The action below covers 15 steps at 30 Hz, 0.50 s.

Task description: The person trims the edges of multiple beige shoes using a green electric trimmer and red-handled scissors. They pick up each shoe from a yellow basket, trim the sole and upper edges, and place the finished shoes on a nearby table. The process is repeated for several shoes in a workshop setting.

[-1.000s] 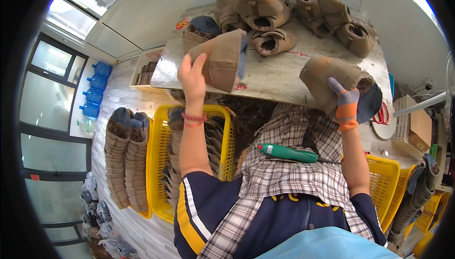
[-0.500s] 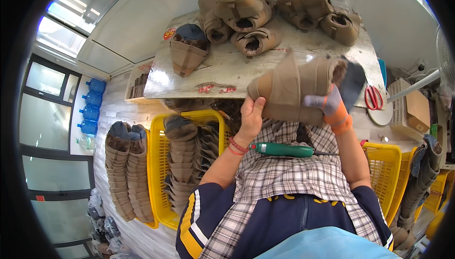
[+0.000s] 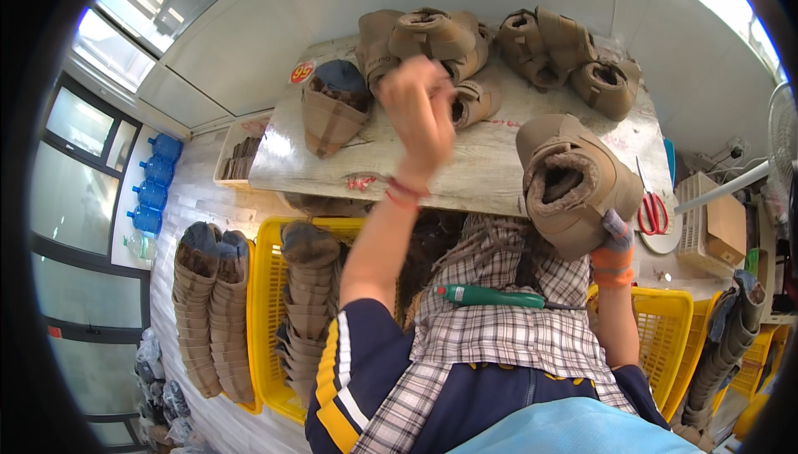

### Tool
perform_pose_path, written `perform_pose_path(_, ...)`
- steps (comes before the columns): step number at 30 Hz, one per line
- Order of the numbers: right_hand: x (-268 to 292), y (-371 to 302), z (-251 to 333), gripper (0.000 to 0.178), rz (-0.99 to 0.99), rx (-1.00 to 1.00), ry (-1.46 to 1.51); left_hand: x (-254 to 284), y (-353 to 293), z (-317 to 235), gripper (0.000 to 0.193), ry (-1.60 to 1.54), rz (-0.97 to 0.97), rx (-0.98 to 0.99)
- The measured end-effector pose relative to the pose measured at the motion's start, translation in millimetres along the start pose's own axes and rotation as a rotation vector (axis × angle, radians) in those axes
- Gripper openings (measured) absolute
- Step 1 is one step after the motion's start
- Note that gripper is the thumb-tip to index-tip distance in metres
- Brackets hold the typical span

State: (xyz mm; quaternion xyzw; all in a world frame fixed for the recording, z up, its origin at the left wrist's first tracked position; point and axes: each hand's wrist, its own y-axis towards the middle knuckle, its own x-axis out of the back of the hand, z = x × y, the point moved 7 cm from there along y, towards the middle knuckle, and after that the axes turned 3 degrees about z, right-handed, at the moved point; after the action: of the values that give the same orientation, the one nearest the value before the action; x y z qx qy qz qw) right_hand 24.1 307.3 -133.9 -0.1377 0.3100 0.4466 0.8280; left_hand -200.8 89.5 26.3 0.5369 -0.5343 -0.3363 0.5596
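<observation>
My right hand (image 3: 613, 250), in an orange and grey glove, grips a tan fleece-lined shoe upper (image 3: 611, 163) by its lower right side. The upper's fluffy opening faces me, at the table's front edge. My bare left hand (image 3: 418, 113), with red bracelets on the wrist, is raised over the table in front of several finished-looking tan uppers (image 3: 424, 32). Its fingers are smeared by motion, so whether they hold anything cannot be made out. A flatter upper with a blue-grey lining (image 3: 335, 113) lies left of that hand. Across my checked apron rests a green-handled tool (image 3: 490, 296) with a thin shaft.
More tan uppers (image 3: 607, 88) stand at the back right of the table (image 3: 324, 173). Red-handled scissors (image 3: 653, 211) lie at its right edge. Yellow crates (image 3: 268, 288) with stacked uppers (image 3: 309, 288) flank me. Blue water bottles (image 3: 151, 192) line the left wall; a fan (image 3: 780, 130) stands right.
My left hand has let go of the shoe upper and moved up and left over the table. My right hand has turned the upper so its opening faces me, and lowered slightly.
</observation>
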Motion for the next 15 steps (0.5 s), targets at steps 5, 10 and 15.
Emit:
perform_pose_path(5, -10, 8, 14, 0.057, -0.029, 0.065, -0.151, -69, 31, 128, 0.030, 0.559, 0.463, -0.054)
perform_pose_path(10, -35, 14, 36, 0.040, -0.145, 0.160, -0.278, -1, 53, 147, 0.020, 0.050, 0.051, 0.382)
perform_pose_path(15, -74, 38, 59, 0.038, -0.125, 0.218, -0.308, 56, 2, 95, 0.019, -0.720, -0.262, 0.680)
